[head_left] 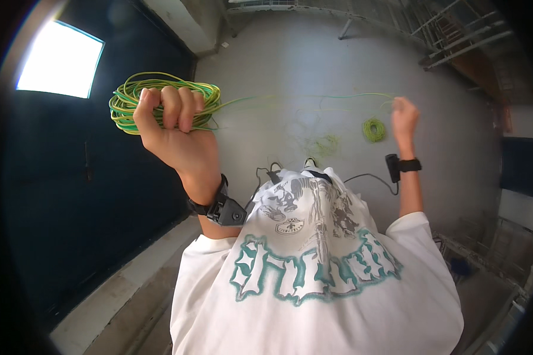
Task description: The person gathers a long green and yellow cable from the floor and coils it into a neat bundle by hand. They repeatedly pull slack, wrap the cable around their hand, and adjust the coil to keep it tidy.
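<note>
My left hand [172, 121] grips a large loose coil of green and yellow wire [124, 103], raised at the upper left with its fingers curled over the loops. A thin strand [359, 93] runs from that coil across to the right. At the right, my right hand [405, 115] is closed on this strand, slightly blurred. A smaller coil of similar wire [373, 129] lies on the grey floor [337, 65], left of and a little below my right hand. Loose green strands [323, 145] lie near my shoe [310, 161].
A dark door [47, 177] with a bright window [59, 59] stands along the left. Metal railings [456, 44] are at the upper right, and a pale wall corner [195, 23] is at the top. Black devices with cables are strapped to both my wrists.
</note>
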A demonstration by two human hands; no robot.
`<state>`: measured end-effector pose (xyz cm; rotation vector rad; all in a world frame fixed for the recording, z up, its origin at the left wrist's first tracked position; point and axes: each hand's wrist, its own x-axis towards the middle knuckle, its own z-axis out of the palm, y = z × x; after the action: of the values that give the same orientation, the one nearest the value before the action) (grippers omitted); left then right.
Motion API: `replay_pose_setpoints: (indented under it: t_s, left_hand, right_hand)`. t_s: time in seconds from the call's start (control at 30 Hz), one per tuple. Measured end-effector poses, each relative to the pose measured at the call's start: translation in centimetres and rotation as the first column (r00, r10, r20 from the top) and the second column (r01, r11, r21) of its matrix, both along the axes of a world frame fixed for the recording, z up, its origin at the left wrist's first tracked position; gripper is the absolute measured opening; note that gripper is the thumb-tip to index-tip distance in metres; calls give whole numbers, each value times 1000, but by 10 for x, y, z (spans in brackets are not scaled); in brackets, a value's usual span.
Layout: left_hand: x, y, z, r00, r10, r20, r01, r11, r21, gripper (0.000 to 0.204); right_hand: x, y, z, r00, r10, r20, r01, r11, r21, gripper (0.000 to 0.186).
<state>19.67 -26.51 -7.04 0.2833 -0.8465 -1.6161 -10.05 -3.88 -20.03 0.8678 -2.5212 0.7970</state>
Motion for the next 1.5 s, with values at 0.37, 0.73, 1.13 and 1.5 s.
replay_pose_setpoints:
  t_s: [0.37, 0.73, 1.13, 1.5]
  left_hand:
    - [-17, -16, -18, 993, -92, 70, 94, 995, -36, 27]
    - [-16, -11, -19, 992, -97, 81, 100, 995, -30, 23]
    - [24, 31, -34, 515, -854, -65, 840, 519, -158, 23]
    - [4, 58, -118, 228, -452, 862, 772, 623, 123, 18]
  right_hand:
    - [-13, -4, 143, 949, 98, -300, -190, 936, -297, 13]
    - [46, 4, 78, 264, 655, 708, -851, 504, -149, 20]
    - [30, -76, -70, 4, 360, 933, -766, 601, -229, 32]
    - [54, -115, 68, 439, 566, 698, -706, 698, -122, 39]
